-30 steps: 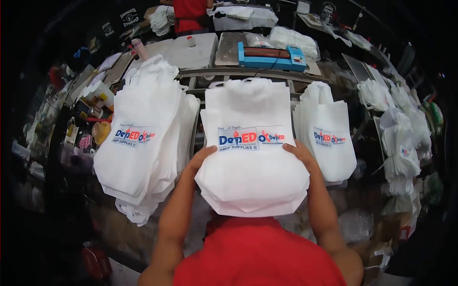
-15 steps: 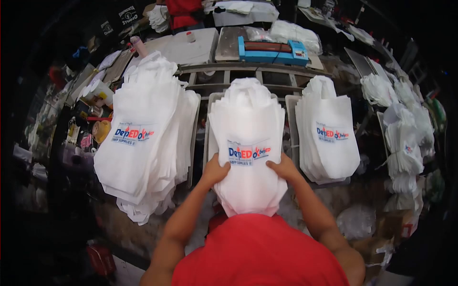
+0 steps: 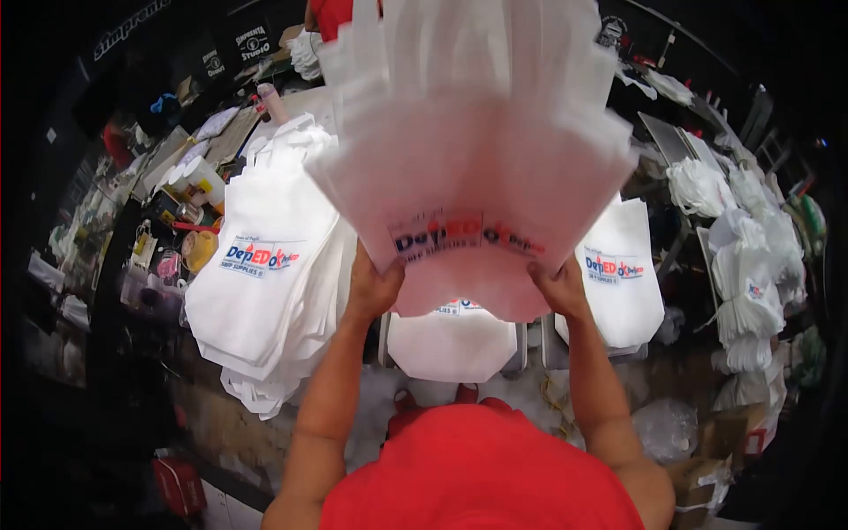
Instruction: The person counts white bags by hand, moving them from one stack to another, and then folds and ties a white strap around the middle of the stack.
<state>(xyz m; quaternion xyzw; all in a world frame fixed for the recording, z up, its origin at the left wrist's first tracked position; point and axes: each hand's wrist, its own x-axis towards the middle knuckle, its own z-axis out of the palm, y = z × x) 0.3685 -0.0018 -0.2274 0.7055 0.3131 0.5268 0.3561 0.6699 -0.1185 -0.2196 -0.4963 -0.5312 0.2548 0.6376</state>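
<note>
My left hand [image 3: 378, 284] grips the left edge of a raised stack of white printed bags [image 3: 477, 185], thumb on top. On the opposite edge, my right hand [image 3: 558, 284] holds the same stack. The raised stack is fanned and partly blurred. Below it lies another white bag [image 3: 452, 346], its print mostly covered. A thick pile of printed white bags [image 3: 265, 256] is at the left, and a smaller pile [image 3: 618, 274] sits at the right, partly behind my right hand.
Bundled white bags [image 3: 746, 274] hang at the far right. Cups [image 3: 201, 184] and a yellow tape roll [image 3: 200, 251] stand left of the piles. A red bag [image 3: 180, 486] is at lower left. Another person in red [image 3: 330, 18] is at the back.
Both hands have lifted the middle stack up toward the camera, and its bags have fanned out. Another bag now shows beneath it.
</note>
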